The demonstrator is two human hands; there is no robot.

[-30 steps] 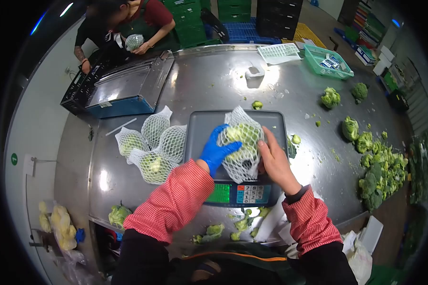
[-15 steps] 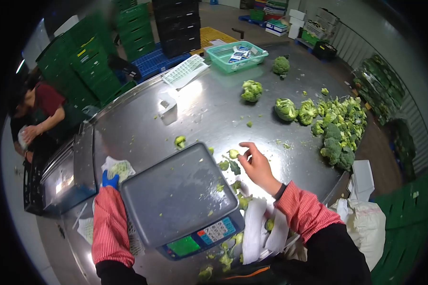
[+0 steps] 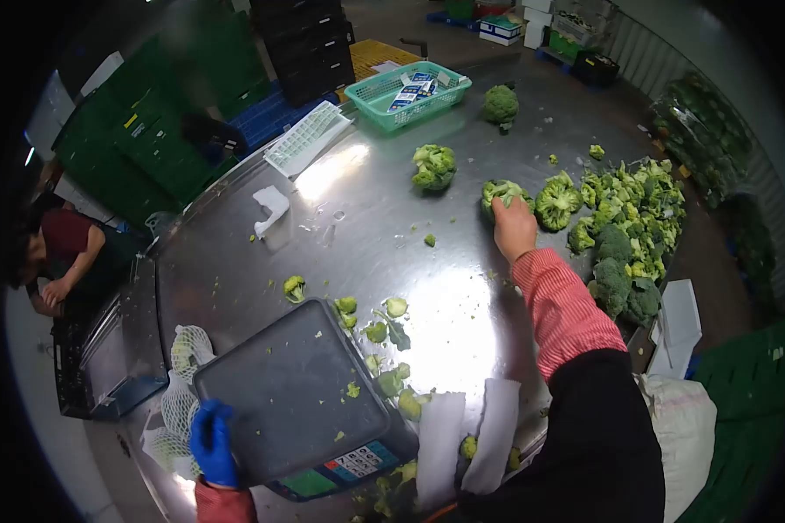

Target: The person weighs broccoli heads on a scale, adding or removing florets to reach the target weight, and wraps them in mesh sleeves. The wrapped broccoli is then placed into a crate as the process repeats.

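At the end of my stretched right arm, my right hand (image 3: 515,228) has its fingers on a trimmed green broccoli head (image 3: 500,189), partly hiding it. A second head (image 3: 558,202) sits just right of it, and a pile of florets (image 3: 641,205) lies beyond. My left hand (image 3: 215,444), in a blue glove, is by the left edge of the grey scale (image 3: 292,392). Its fingers are loosely bent, with nothing visible in them. White netting (image 3: 176,405) lies next to that hand. Cut broccoli pieces (image 3: 391,379) lie along the scale's right side.
A green basket (image 3: 384,109) with printed packets and a white slotted tray (image 3: 310,144) stand at the table's far edge. White cloth-like strips (image 3: 493,436) lie right of the scale. Another person (image 3: 65,248) is at the left, beside a metal machine (image 3: 118,357).
My right hand has moved from the small pieces beside the scale out to the broccoli head. My left hand has come away from the netting, towards me. The view has shifted.
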